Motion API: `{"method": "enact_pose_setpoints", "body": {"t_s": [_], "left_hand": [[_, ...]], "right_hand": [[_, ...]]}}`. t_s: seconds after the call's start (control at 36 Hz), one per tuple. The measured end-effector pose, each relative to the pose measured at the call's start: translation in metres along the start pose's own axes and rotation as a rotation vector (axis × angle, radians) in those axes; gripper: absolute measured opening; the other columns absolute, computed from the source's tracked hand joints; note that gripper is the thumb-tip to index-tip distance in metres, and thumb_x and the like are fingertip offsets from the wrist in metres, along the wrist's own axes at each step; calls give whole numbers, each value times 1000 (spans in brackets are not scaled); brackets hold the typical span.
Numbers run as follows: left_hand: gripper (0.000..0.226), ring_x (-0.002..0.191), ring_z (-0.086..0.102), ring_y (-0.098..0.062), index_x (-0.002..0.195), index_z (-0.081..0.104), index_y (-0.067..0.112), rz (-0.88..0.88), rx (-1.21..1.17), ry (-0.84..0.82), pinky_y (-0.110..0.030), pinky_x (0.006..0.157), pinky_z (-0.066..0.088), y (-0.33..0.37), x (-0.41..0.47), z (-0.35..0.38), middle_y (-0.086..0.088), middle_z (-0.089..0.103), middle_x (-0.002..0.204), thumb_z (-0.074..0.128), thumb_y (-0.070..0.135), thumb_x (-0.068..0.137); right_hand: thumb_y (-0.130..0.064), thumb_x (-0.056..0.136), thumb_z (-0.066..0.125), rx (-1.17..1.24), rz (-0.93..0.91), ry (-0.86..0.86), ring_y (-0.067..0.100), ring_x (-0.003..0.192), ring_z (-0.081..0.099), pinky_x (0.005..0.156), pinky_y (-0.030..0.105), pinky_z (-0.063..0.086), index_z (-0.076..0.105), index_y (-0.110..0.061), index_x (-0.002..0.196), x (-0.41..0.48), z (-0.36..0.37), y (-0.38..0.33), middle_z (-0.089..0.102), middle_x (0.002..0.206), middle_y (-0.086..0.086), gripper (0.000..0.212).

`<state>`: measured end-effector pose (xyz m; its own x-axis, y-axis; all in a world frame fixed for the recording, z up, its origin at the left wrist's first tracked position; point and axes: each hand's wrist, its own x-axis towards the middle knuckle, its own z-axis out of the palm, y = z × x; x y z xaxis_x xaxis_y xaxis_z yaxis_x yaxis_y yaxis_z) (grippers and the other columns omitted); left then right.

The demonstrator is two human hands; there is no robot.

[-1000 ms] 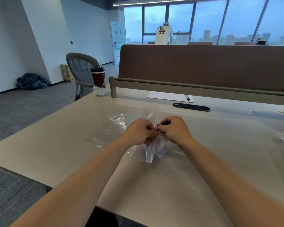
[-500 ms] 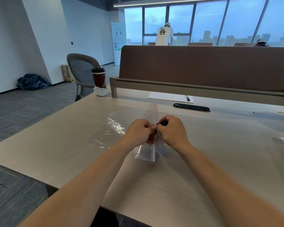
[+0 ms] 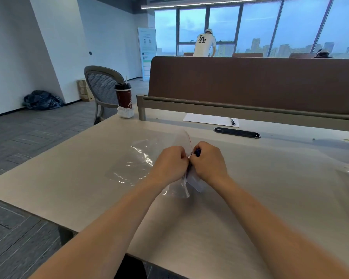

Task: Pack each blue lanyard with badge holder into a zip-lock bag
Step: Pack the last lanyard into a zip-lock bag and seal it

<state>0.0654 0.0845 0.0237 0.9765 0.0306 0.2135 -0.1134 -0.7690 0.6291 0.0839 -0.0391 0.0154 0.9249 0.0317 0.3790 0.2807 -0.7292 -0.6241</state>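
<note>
**Zip-lock bag** (image 3: 179,190): thin clear film, glossy, creased and limp. It stands on edge between your fists, with its lower corner on the table (image 3: 89,168). Its long axis, the red seal line, runs up and away from you.

**Blue lanyard** (image 3: 198,152): a dark bunch with only its tip showing, just right of the seal line.

**Badge holder** (image 3: 195,181): flat and pale, hanging under your right hand (image 3: 209,163) against the film. You cannot tell whether it is inside.

**Grip:** your left hand (image 3: 170,164) curls and pinches the film. Your right hand curls round the lanyard, knuckles meeting the left. The load probably has to cross leftward past the seal.

**Spare bag** (image 3: 133,166): lies flat on the table, to the left.
</note>
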Motion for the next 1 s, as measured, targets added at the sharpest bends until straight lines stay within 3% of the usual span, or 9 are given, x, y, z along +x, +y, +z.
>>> {"method": "enact_pose_setpoints", "body": {"t_s": [0.11,0.19,0.28,0.36,0.53,0.75,0.83,0.92,1.0], "left_hand": [[14,69,60,-22,73,59,11,-34,-36,-1,-37,66,51,-6,4,0,-3,63,70,57,15,87],[10,75,62,-15,81,60,21,-20,-65,1,-28,67,50,-10,5,-2,3,65,79,66,24,88],[11,74,61,-13,78,64,20,17,-27,-17,-26,65,49,-9,7,-4,6,64,76,64,21,89],[18,65,65,-19,72,66,15,2,-18,-25,-32,65,54,-6,9,-6,1,65,66,62,21,88],[19,67,66,-23,72,65,13,39,41,-60,-40,73,58,-3,9,-9,-3,66,66,58,15,89],[13,67,71,-23,71,59,10,-13,-116,-39,-46,73,60,-6,5,-5,-8,71,69,57,5,82],[11,59,72,-19,77,61,1,-50,-193,-48,-43,72,61,-10,5,-11,-12,72,65,53,0,85],[11,56,70,-14,79,63,6,-61,-122,-47,-34,60,57,-12,7,-25,-5,72,63,57,7,88],[11,56,69,-15,78,59,8,-70,-24,-34,-32,60,56,-15,13,-37,-5,72,66,62,11,88]], "right_hand": [[-15,90,61,-9,-17,-40,18,76,55,65,26,42,62,-13,88,1,-2,0,61,84,1,3],[-15,89,63,23,-10,-73,15,76,54,65,25,41,64,-14,88,3,-4,5,61,85,-1,1],[-17,89,63,24,-22,-95,15,78,56,67,26,43,66,-16,89,4,-4,7,62,85,-4,2],[-17,88,62,10,-42,-105,15,79,57,67,26,44,67,-17,89,5,-5,7,62,84,-4,5],[-17,89,62,-8,-35,-115,15,77,57,70,29,51,67,-17,89,3,-4,6,63,84,-3,5],[-13,81,63,14,46,-71,19,73,57,62,30,46,65,-13,80,4,-3,8,64,80,0,2],[-16,85,65,-13,95,-74,16,73,56,60,27,40,63,-17,79,6,-6,20,63,82,-2,6],[-18,87,64,-68,90,-76,13,71,55,58,27,40,62,-17,81,7,-8,24,64,83,-1,7],[-16,89,61,-137,44,-68,19,74,56,63,28,41,63,-14,86,8,-12,22,62,83,0,4]]}}
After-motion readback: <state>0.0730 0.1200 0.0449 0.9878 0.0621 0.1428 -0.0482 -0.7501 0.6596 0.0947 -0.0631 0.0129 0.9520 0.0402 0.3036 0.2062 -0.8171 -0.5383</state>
